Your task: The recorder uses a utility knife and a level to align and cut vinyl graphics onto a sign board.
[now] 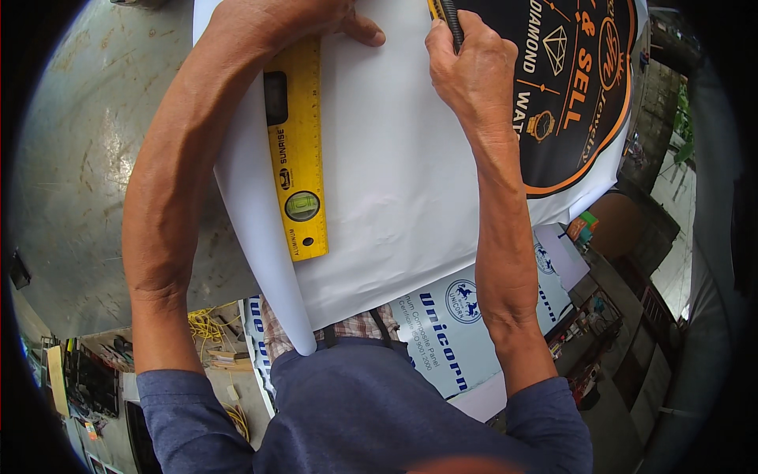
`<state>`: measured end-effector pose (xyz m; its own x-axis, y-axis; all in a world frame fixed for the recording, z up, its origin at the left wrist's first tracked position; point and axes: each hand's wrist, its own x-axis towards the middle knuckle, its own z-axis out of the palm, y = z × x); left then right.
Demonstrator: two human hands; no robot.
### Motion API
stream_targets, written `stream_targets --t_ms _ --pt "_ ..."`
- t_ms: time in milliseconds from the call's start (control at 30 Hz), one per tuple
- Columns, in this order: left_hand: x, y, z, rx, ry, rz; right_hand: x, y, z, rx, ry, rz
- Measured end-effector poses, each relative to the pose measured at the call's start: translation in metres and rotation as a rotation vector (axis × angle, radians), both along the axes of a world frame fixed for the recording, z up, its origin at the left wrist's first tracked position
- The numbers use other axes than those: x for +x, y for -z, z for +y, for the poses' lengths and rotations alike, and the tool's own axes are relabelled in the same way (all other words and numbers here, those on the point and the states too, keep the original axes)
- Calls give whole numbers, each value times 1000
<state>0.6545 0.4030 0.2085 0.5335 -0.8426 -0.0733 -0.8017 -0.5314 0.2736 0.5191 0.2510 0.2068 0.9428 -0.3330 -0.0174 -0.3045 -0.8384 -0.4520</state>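
Observation:
A yellow spirit level (298,162) lies lengthwise on a large white printed sheet (395,182). Over the level's far end rests my left hand (312,17), its thumb stretched out on the sheet; the other fingers are cut off by the top edge. My right hand (474,67) is closed round a yellow and black utility knife (450,24), to the right of the level. The knife's tip is out of view. Left of the level, the sheet's edge curls into a loose roll (257,213) hanging toward my waist.
A black and orange round print (580,87) covers the sheet's right side. Under it is a scuffed grey metal table (87,182). Light blue panels (450,340) stand below the sheet's near edge. Yellow cable (209,324) and clutter lie on the floor at left; more clutter at right.

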Motion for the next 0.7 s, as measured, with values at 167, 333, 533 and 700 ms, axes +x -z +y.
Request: stream_targets --t_ms 167,333,533,700 --pt "3 -10 4 12 38 99 -1 -1 1 -16 -10 -3" --pt "3 2 1 2 22 -16 -3 1 -2 -16 -10 -8" --pt "-1 -3 0 -1 21 7 -7 -1 -3 8 2 3" --pt "3 2 6 2 8 -29 -6 -1 3 8 -17 -15"
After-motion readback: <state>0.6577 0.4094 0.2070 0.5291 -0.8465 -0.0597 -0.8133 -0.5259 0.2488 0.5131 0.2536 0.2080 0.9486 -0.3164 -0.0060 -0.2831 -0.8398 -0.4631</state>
